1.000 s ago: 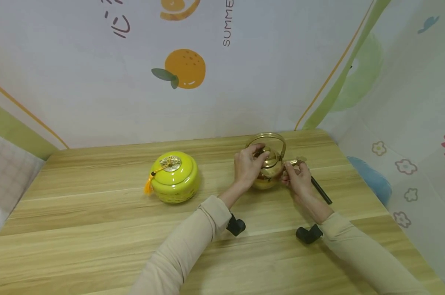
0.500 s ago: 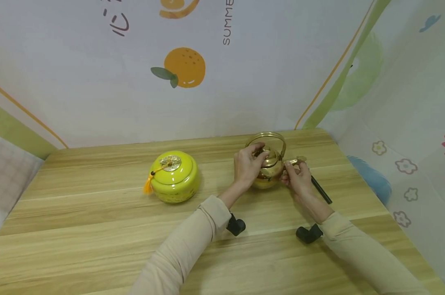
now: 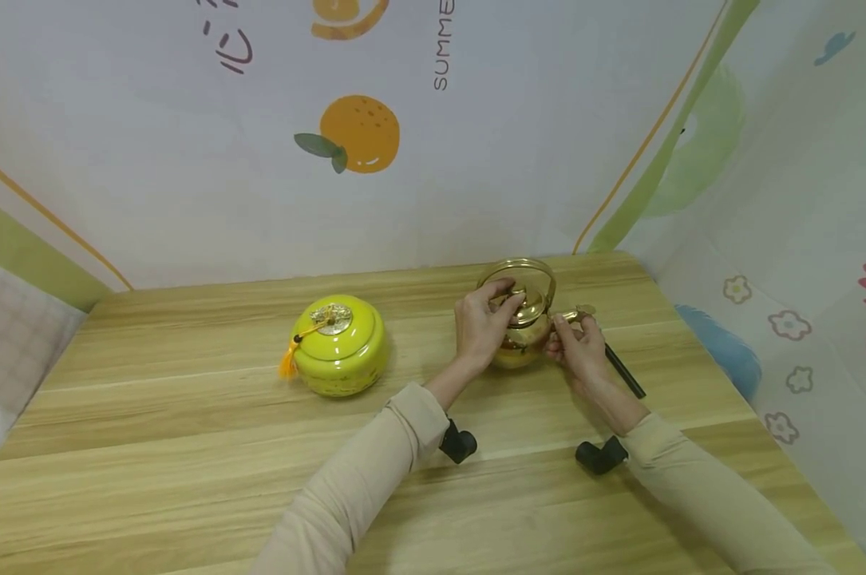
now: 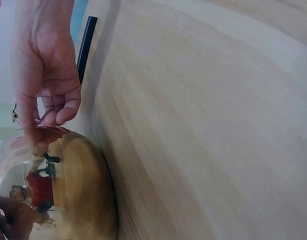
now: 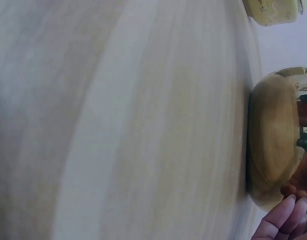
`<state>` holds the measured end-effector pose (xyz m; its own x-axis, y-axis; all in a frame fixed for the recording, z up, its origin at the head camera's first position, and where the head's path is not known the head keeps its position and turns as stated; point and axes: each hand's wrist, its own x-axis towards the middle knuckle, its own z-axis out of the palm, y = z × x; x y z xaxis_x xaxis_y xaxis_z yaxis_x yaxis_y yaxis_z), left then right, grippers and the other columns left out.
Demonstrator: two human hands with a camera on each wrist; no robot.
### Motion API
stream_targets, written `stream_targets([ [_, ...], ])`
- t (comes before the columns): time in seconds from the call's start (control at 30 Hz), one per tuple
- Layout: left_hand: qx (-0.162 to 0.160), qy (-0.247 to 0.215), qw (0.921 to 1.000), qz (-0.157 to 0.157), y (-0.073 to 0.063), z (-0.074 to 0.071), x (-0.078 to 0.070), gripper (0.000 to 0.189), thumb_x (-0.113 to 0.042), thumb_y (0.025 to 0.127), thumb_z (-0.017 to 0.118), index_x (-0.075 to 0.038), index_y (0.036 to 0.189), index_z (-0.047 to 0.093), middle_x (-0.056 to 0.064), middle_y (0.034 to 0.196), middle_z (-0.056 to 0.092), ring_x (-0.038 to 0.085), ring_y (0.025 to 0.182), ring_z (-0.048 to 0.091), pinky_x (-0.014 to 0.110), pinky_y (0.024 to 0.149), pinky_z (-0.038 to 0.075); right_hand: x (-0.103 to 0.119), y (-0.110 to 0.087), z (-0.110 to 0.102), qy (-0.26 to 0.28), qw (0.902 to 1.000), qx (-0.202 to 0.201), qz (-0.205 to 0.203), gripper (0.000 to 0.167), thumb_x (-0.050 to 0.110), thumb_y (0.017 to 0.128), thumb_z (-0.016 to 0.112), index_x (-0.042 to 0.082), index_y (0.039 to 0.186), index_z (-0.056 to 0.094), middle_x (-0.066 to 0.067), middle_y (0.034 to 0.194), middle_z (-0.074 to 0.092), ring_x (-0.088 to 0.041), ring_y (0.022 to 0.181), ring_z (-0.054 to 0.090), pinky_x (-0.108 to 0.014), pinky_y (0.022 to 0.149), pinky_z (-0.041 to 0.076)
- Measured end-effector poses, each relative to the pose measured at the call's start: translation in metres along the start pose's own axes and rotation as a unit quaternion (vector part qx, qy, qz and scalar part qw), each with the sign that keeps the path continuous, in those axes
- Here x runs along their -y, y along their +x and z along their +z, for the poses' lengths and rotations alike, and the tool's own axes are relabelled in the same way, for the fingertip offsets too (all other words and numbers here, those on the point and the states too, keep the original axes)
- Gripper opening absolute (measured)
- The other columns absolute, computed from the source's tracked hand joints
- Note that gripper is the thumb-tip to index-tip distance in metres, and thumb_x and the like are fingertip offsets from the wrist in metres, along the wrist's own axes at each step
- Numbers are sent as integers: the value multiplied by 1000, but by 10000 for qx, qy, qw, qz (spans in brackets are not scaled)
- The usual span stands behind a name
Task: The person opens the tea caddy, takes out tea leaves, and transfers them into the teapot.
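A shiny gold kettle (image 3: 522, 351) with a hooped handle (image 3: 522, 263) stands at the back right of the table. My left hand (image 3: 479, 323) pinches the knob of its lid (image 3: 529, 310), which sits tilted over the kettle's mouth. On the right side, my right hand (image 3: 583, 351) holds the gold spout (image 3: 569, 316) between thumb and fingers. The left wrist view shows the right hand (image 4: 48, 75) close against the kettle's round body (image 4: 83, 185). In the right wrist view, right-hand fingertips (image 5: 281, 217) meet the kettle (image 5: 273, 140) low in the picture.
A lidded yellow-green jar (image 3: 339, 351) with an orange tassel (image 3: 288, 361) stands left of the kettle. A black rod (image 3: 625, 371) lies on the wooden table (image 3: 188, 447) beyond my right hand. A printed cloth wall (image 3: 260, 200) rises behind the table.
The kettle lid has tipped and risen slightly under my left hand's fingers. My right hand stays at the spout, and the kettle body and jar stand where they were.
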<state>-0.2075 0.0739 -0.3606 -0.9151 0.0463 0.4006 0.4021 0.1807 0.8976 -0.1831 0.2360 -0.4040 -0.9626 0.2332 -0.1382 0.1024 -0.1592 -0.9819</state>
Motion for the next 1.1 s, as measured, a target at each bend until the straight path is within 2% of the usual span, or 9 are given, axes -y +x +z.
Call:
stream_targets([
  [0.1,40,-77,10000,8,-3,-3,0,27,-16,85,70,0,108,69,13,93,72,20,57,68,16,44,47,-2,0,1,64,10000,31,31,26,25,97,51,15,114,34,8,64,57,-3,54,56,-16,57,52],
  [0.33,252,-244,9993,156,-10,-17,-9,27,-14,85,70,-1,109,67,15,78,70,24,55,65,17,40,44,0,-3,1,148,9996,219,93,58,24,97,50,0,139,18,8,64,57,-2,54,55,-16,57,51],
  [0.5,595,-362,9975,84,-21,-34,-18,29,-13,85,69,-1,112,66,14,91,71,28,56,64,16,40,38,2,-3,0,242,9990,347,124,64,23,98,50,0,143,11,9,64,58,-2,55,55,-16,57,51],
  [0.6,825,-385,9958,-8,-29,-45,-21,32,-12,86,69,-1,116,65,13,102,70,29,58,65,16,41,40,2,-3,-1,283,9987,403,119,65,23,98,50,0,144,10,9,64,59,-2,55,56,-16,58,51],
  [0.7,998,-341,9944,-30,-38,-55,-24,33,-10,86,69,-1,117,65,13,104,69,27,59,66,21,44,48,2,-3,-1,345,9985,412,91,56,23,97,50,1,138,18,8,64,59,-3,56,56,-16,58,51],
  [0.8,1167,-312,9927,-39,-47,-65,-24,30,-8,85,69,-1,114,66,13,104,68,25,59,66,31,51,55,3,-3,-1,433,9984,362,83,36,22,97,51,8,123,31,7,64,59,-3,55,56,-16,57,52],
  [0.87,1283,-307,9912,-83,-52,-71,-24,29,-7,84,70,-1,112,67,14,104,67,22,60,66,36,54,56,3,-2,-1,483,9983,328,83,26,22,97,51,13,114,34,7,64,60,-3,55,56,-16,56,52],
  [0.97,1421,-223,9894,-187,-61,-78,-24,27,-6,83,71,-1,110,67,14,105,68,18,62,66,33,55,57,4,-2,0,498,9984,252,67,23,21,96,52,16,112,35,6,63,60,-4,54,56,-16,55,51],
  [1.1,1576,53,9870,-314,-70,-86,-22,26,-6,80,73,-1,106,68,13,103,70,15,65,66,22,55,55,4,-2,1,438,9989,127,43,24,21,96,52,15,112,36,6,61,60,-3,52,56,-17,54,51],
])
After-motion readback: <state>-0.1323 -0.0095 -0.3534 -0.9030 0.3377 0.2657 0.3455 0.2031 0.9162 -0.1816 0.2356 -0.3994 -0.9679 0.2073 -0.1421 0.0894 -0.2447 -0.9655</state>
